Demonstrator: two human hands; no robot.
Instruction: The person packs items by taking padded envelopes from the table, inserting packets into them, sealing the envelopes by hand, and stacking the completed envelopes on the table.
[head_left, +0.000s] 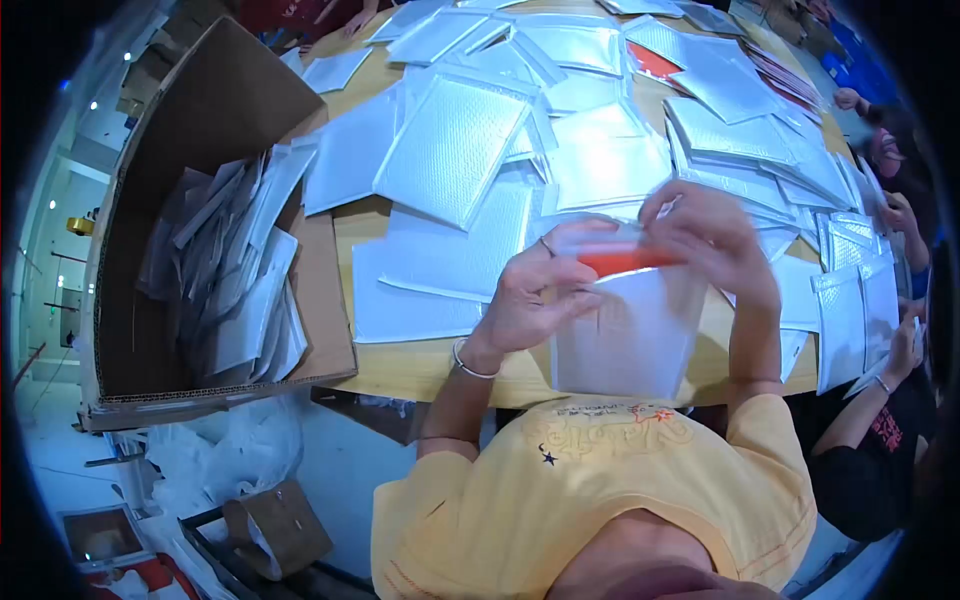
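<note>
A silvery-white bubble mailer (630,345) is held upright in front of my chest, over the table's near edge. My left hand (535,290) pinches its upper left edge between thumb and fingers; a bracelet is on that wrist. Across the mailer's top runs an orange-red band (630,259), smeared by motion, so I cannot tell whether it is a flap or something inside. My right hand (710,235) is at the top right corner, fingers curled and partly blurred. What those fingers grip is hidden. More bubble mailers (455,150) lie spread just beyond both hands.
A large open cardboard box (215,90) stands at the left, with many mailers (250,290) standing and leaning inside. Loose mailers cover much of the wooden table (450,365). Other people's hands (905,350) are along the right side. Below left are plastic bags (225,450) and a small carton (285,525).
</note>
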